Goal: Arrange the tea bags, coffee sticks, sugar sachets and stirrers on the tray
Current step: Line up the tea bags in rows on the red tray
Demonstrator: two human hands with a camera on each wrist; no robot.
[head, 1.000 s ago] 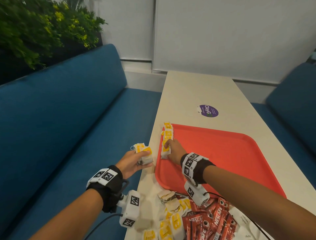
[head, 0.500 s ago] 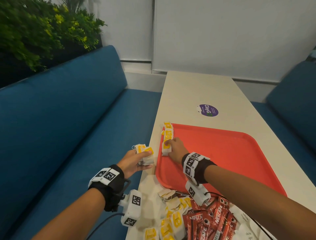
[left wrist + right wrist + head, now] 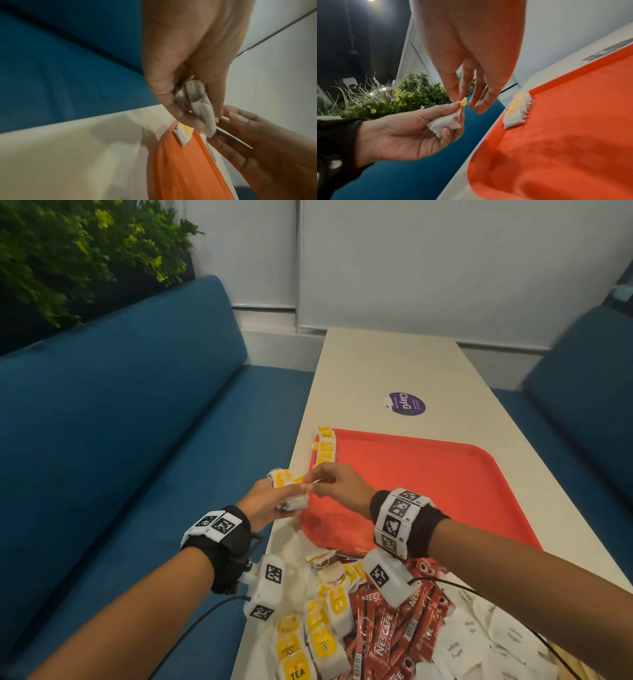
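The left hand (image 3: 270, 503) holds a small bunch of tea bags (image 3: 291, 487) above the table's (image 3: 394, 364) left edge, fingers curled round them. The right hand (image 3: 337, 486) pinches the yellow tag (image 3: 464, 101) of one, thumb against fingertip. A row of tea bags (image 3: 325, 448) lies along the red tray's (image 3: 445, 491) left rim, running near to far. Loose tea bags, Nescafe sticks (image 3: 383, 642) and white sugar sachets (image 3: 479, 638) lie piled at the near end.
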